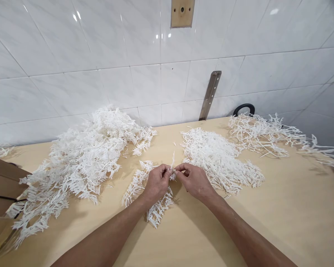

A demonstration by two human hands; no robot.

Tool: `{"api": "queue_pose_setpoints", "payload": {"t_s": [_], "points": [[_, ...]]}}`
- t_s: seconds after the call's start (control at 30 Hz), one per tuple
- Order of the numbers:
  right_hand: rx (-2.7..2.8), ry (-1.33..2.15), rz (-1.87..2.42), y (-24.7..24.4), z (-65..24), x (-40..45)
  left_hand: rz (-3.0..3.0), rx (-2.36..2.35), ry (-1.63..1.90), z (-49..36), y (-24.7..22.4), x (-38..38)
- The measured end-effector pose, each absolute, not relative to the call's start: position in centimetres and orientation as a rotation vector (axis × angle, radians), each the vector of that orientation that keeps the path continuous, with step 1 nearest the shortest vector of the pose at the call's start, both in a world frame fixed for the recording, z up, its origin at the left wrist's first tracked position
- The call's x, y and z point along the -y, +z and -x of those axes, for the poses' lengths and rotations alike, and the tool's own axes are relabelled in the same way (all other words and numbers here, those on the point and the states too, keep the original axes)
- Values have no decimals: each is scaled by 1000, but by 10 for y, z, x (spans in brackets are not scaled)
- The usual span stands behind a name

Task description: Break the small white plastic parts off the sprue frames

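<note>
Near the middle of the wooden table, my left hand (pixel 159 181) and my right hand (pixel 193 180) meet almost fingertip to fingertip. Both are closed in a pinch on a small white branched piece (pixel 173 160), whose thin tip sticks up between them. My fingers hide its lower part in places. Under and beside my left hand lies a small pile of white branched pieces (pixel 159 211). A pile of thin white pieces (pixel 217 159) sits just beyond my right hand.
A large white heap (pixel 91 155) covers the table's left. Looser white strands (pixel 263 135) lie at the back right by a black ring (pixel 244 105). A metal strip (pixel 210 95) leans on the tiled wall. A brown box (pixel 2 185) stands at the left edge.
</note>
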State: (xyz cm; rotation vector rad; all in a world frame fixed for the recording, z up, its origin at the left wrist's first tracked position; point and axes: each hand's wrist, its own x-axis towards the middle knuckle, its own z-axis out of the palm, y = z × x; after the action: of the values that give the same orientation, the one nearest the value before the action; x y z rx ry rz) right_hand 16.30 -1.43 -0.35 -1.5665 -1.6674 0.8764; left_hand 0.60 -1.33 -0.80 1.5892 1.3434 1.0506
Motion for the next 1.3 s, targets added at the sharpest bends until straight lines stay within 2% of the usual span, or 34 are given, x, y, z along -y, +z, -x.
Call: {"api": "queue_pose_setpoints", "payload": {"t_s": [0.43,1.3], "points": [[1578,1152,1452,-7,-169,15,-1614,-1371,1020,-5,-11,12],[1513,1205,1420,-11,-168,13,-1602,-1324,1044,-5,-11,13]]}}
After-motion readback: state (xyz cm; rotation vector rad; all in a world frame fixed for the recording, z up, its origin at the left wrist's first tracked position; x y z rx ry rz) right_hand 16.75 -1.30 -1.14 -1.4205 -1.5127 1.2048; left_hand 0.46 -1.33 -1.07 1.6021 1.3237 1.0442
